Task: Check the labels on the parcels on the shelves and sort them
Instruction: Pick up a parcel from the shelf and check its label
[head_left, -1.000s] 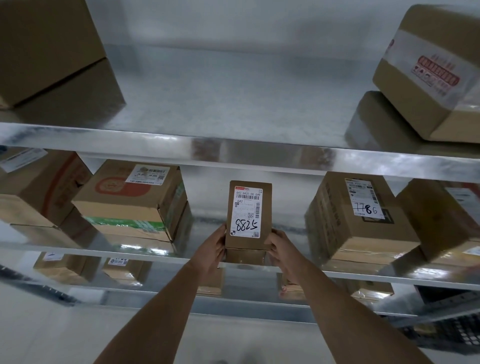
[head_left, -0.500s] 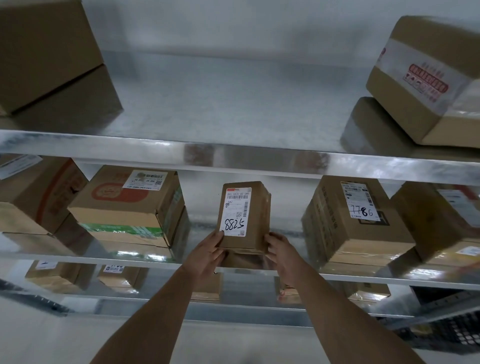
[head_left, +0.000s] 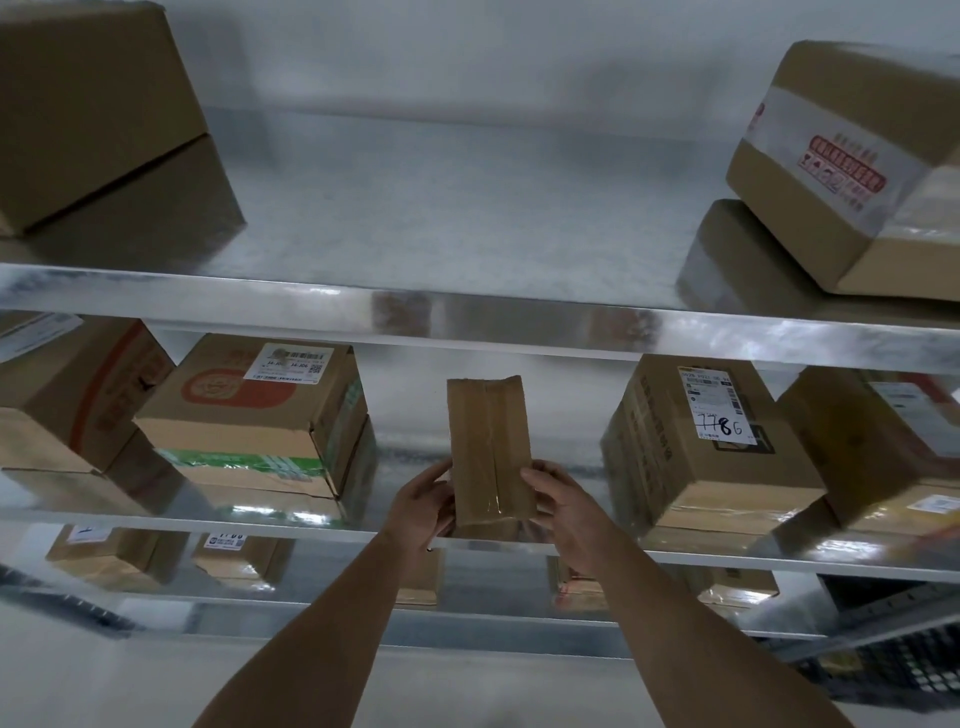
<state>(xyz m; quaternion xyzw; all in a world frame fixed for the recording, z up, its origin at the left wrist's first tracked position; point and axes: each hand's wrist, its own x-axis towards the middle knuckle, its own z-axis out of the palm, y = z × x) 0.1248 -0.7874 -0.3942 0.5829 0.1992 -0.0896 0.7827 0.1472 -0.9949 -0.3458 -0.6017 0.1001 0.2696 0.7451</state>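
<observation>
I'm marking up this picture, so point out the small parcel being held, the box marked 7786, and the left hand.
small parcel (head_left: 488, 447), head view, taped face.
box marked 7786 (head_left: 691, 467), head view, top face.
left hand (head_left: 423, 506), head view, back of hand.

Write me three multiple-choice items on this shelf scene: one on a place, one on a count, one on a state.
1. Where does the small brown parcel stand?
A. top shelf
B. middle shelf
C. floor

2. How many hands hold that parcel?
A. none
B. one
C. two

3. What does the parcel's near face show?
A. a white label
B. a taped seam, no label
C. an open flap

Answers:
1 B: its base sits at the front edge of the middle shelf, between the box with a green band and the box marked 7786.
2 C: the left hand and the right hand grip its lower sides.
3 B: only glossy tape runs down the cardboard.
</observation>
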